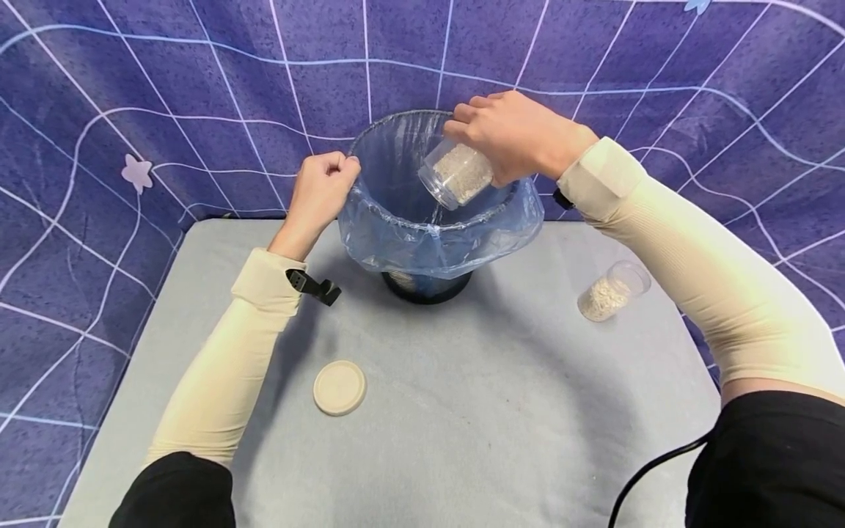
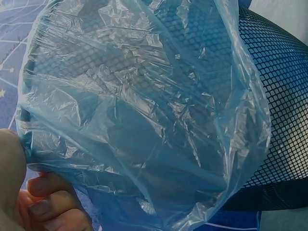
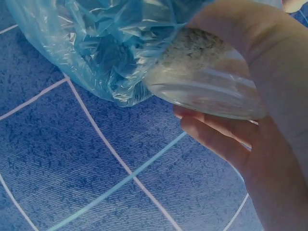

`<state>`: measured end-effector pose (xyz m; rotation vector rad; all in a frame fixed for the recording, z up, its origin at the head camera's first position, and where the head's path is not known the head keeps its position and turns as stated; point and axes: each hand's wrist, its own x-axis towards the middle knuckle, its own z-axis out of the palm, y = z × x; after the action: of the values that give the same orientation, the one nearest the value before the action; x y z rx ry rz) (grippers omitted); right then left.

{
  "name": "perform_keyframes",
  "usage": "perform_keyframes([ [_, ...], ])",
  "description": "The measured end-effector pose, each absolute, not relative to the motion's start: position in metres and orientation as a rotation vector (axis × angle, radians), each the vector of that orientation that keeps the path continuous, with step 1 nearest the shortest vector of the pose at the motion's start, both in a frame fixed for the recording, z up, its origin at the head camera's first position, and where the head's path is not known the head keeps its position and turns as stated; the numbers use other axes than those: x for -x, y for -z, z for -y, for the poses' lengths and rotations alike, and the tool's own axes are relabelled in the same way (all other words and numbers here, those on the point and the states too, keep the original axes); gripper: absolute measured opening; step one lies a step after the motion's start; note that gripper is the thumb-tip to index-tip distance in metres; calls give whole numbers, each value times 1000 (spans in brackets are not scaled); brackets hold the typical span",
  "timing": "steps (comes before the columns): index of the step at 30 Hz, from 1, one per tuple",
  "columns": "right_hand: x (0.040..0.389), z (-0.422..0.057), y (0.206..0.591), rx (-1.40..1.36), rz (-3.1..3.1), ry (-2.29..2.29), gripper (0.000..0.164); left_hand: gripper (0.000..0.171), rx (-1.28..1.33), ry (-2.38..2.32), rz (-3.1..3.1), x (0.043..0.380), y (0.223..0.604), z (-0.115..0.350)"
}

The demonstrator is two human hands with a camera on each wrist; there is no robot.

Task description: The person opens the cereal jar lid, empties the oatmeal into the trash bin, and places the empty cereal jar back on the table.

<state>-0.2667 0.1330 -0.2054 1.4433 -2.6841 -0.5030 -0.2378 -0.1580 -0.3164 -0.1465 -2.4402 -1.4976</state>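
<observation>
A black mesh wastebasket [image 2: 288, 91] stands at the table's far side, lined with a translucent blue plastic bag [image 1: 409, 248] folded out over its rim. My left hand [image 1: 321, 187] grips the left side of that rim, fingers curled at the bag's edge. Above the basket's right side, my right hand [image 1: 518, 138] holds a clear jar [image 1: 462, 174] tipped mouth-down to the left. Pale grainy flakes [image 3: 195, 48] lie inside the jar. In the right wrist view, thumb and fingers wrap round the jar's base end.
A second clear container [image 1: 612, 292] with pale flakes lies on its side or leans at the table's right. A round cream lid [image 1: 339, 388] rests flat at front left. Behind the table hangs a purple-blue curtain [image 1: 251, 95]. A black cable [image 1: 650, 469] runs at front right.
</observation>
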Motion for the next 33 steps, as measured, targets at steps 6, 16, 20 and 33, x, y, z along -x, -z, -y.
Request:
perform_keyframes([
  [6,267,-133,207,-1447,2700,508,85,43,132,1506,2444,237,316,158],
  [16,268,-136,207,-1433,2709,485,89,42,131,1505,2445,237,314,159],
  [20,269,-136,209,-1437,2713,484,88,42,125,1500,2449,237,314,159],
  [33,268,-131,207,-1467,2690,519,85,42,141,1508,2444,238,318,159],
])
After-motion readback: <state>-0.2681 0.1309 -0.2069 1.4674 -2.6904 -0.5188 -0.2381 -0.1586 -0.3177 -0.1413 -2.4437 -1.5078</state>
